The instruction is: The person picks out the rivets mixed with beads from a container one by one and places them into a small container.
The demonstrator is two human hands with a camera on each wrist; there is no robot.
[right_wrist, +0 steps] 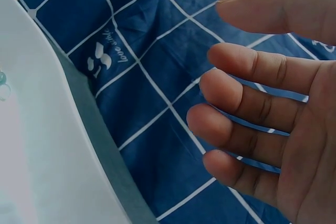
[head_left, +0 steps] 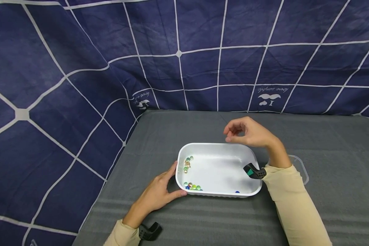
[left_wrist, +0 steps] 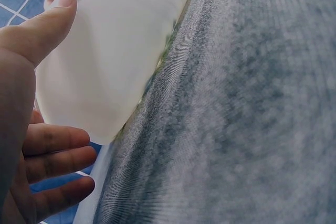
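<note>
A white rectangular tray sits on the grey cloth with glass marbles inside. Most of them lie along its left wall and in its near-left corner, while a single blue marble is near the front wall. My left hand touches the tray's near-left corner, thumb at the front side and forefinger along the left end. In the left wrist view its other fingers are loosely bent below the tray. Above the far-right rim, my right hand hovers with fingers loosely curved; the right wrist view shows nothing in it.
A clear plastic container stands right of the tray, partly hidden by my right forearm. Grey cloth covers the table. Dark blue fabric with white lines hangs behind it and along the left side.
</note>
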